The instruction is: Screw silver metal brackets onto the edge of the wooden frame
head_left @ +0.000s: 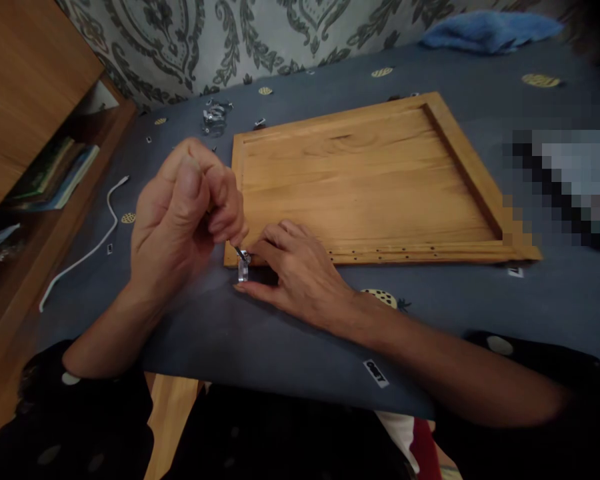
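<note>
My left hand point(185, 200) is closed in a fist around a screwdriver point(240, 253); its handle is hidden inside the fingers, and only a short dark shaft shows below them. The shaft's tip meets a small shiny bracket point(243, 268) at the near left corner of a framed wooden panel point(360, 180). My right hand point(300, 270) pinches the bracket, thumb at its near end and forefinger at the panel's edge. The other fingers rest on the panel's wood. Several small dark holes run along the near edge of the frame.
Several shiny hardware pieces point(216, 117) lie in a heap behind the panel. A white cable point(115, 213) curves along the left. At the back right is a blue cloth point(493, 32). A wooden shelf with books point(65, 173) borders the left. The dark patterned cloth point(290, 360) covers the table.
</note>
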A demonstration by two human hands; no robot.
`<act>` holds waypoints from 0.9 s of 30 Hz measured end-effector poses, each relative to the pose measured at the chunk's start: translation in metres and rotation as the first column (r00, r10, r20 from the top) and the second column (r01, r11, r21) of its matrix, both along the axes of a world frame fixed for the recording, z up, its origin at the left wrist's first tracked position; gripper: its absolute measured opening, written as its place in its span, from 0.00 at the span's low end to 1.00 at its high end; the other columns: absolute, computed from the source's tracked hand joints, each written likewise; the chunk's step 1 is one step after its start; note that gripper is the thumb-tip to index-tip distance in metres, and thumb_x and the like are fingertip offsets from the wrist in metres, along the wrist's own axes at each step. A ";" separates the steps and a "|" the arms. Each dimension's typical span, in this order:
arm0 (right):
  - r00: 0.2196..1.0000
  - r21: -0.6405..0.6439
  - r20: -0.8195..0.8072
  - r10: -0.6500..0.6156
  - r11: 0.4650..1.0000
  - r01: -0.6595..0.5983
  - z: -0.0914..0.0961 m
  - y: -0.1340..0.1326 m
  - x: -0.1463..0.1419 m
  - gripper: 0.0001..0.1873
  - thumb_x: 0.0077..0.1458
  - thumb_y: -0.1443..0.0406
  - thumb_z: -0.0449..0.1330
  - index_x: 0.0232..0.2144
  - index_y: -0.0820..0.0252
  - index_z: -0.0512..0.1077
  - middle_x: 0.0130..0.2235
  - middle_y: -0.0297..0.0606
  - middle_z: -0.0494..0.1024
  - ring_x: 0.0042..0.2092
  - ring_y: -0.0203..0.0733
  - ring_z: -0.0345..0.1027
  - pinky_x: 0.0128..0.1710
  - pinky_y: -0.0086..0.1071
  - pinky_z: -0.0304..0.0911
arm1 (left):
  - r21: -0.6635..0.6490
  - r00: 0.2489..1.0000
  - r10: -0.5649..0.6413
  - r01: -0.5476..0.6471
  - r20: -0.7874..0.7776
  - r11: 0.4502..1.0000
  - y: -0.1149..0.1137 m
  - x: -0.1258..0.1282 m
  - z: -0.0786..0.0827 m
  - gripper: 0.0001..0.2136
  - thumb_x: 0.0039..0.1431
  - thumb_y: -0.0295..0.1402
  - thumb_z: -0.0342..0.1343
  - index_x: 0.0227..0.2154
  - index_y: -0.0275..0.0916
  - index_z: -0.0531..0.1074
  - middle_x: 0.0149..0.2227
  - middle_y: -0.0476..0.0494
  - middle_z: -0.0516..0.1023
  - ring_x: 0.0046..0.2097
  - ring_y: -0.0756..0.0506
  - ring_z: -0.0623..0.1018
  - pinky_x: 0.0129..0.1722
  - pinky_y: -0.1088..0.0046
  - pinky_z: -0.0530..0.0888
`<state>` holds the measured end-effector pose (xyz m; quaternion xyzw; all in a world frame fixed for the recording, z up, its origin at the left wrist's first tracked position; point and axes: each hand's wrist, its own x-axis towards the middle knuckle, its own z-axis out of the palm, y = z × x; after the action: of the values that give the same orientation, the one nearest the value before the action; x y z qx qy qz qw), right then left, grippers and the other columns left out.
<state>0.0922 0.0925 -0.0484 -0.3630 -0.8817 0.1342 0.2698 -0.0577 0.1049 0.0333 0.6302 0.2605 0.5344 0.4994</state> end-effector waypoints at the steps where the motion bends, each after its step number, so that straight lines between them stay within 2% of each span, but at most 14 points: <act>1: 1.000 -0.002 0.002 -0.001 1.000 0.001 0.000 0.000 0.000 0.25 0.58 0.47 0.65 0.40 0.65 0.77 0.39 0.45 0.75 0.43 0.51 0.62 0.45 0.42 0.58 | -0.011 1.000 0.019 -0.019 0.005 1.000 -0.001 0.001 0.001 0.20 0.62 0.46 0.64 0.24 0.40 0.64 0.19 0.55 0.55 0.19 0.53 0.57 0.19 0.76 0.62; 5: 1.000 -0.010 0.006 -0.005 1.000 0.005 0.002 -0.001 0.001 0.24 0.57 0.48 0.66 0.41 0.65 0.77 0.40 0.45 0.75 0.44 0.51 0.63 0.45 0.42 0.59 | -0.027 0.996 0.075 -0.074 0.038 0.997 -0.003 0.004 0.001 0.21 0.59 0.44 0.67 0.23 0.40 0.63 0.19 0.55 0.54 0.20 0.53 0.58 0.19 0.76 0.61; 8: 1.000 -0.006 0.006 -0.007 1.000 0.007 0.002 -0.001 0.001 0.24 0.58 0.48 0.66 0.40 0.65 0.78 0.40 0.45 0.75 0.44 0.51 0.63 0.45 0.42 0.59 | -0.040 0.997 0.067 -0.065 0.041 0.997 -0.003 0.004 0.001 0.21 0.58 0.44 0.68 0.23 0.40 0.63 0.19 0.56 0.54 0.20 0.53 0.57 0.19 0.76 0.61; 10: 1.000 -0.001 0.001 -0.005 1.000 0.005 0.002 -0.001 0.001 0.24 0.57 0.47 0.66 0.40 0.65 0.77 0.40 0.45 0.75 0.43 0.51 0.63 0.45 0.42 0.59 | -0.036 0.998 0.041 -0.039 0.039 0.999 -0.003 0.002 0.002 0.21 0.60 0.43 0.66 0.22 0.40 0.62 0.19 0.56 0.53 0.19 0.53 0.56 0.18 0.76 0.61; 13: 1.000 0.005 -0.007 0.000 1.000 0.000 0.000 0.000 0.000 0.25 0.57 0.47 0.66 0.41 0.65 0.77 0.40 0.45 0.75 0.43 0.51 0.63 0.45 0.42 0.59 | 0.049 0.997 0.009 -0.013 0.081 0.999 -0.002 -0.004 0.007 0.19 0.64 0.39 0.61 0.21 0.40 0.62 0.18 0.56 0.51 0.17 0.54 0.53 0.17 0.75 0.60; 17: 1.000 0.013 -0.013 0.004 1.000 -0.004 -0.003 0.000 0.000 0.26 0.57 0.46 0.66 0.42 0.65 0.77 0.41 0.46 0.75 0.44 0.51 0.64 0.45 0.42 0.59 | 0.100 0.984 0.068 -0.085 0.164 0.991 -0.002 -0.011 0.012 0.17 0.70 0.33 0.51 0.23 0.39 0.65 0.18 0.55 0.51 0.16 0.54 0.53 0.16 0.76 0.63; 21: 1.000 0.018 -0.017 0.009 1.000 -0.009 -0.004 0.001 0.001 0.26 0.57 0.46 0.65 0.43 0.65 0.77 0.41 0.46 0.75 0.44 0.51 0.64 0.45 0.42 0.60 | 0.140 0.987 0.060 -0.082 0.151 0.987 -0.001 -0.008 0.009 0.16 0.69 0.34 0.53 0.23 0.39 0.64 0.18 0.55 0.50 0.16 0.54 0.52 0.15 0.77 0.61; 24: 1.000 0.020 -0.023 0.010 1.000 -0.009 -0.004 0.001 0.002 0.27 0.57 0.46 0.65 0.43 0.65 0.77 0.41 0.45 0.76 0.44 0.51 0.64 0.45 0.42 0.59 | 0.108 0.988 0.081 -0.095 0.132 0.990 -0.001 -0.005 0.005 0.17 0.68 0.33 0.54 0.22 0.39 0.63 0.18 0.55 0.49 0.17 0.53 0.51 0.16 0.76 0.60; 27: 1.000 0.017 -0.021 0.013 1.000 -0.013 -0.003 0.001 0.002 0.27 0.58 0.45 0.64 0.43 0.64 0.77 0.41 0.45 0.75 0.44 0.50 0.63 0.45 0.42 0.59 | 0.065 0.993 0.070 -0.076 0.100 0.995 -0.002 -0.004 0.003 0.18 0.65 0.38 0.59 0.21 0.40 0.62 0.17 0.55 0.49 0.17 0.53 0.52 0.17 0.76 0.59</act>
<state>0.0941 0.0933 -0.0517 -0.3534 -0.8823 0.1322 0.2813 -0.0616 0.1027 0.0364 0.6101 0.2402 0.5911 0.4698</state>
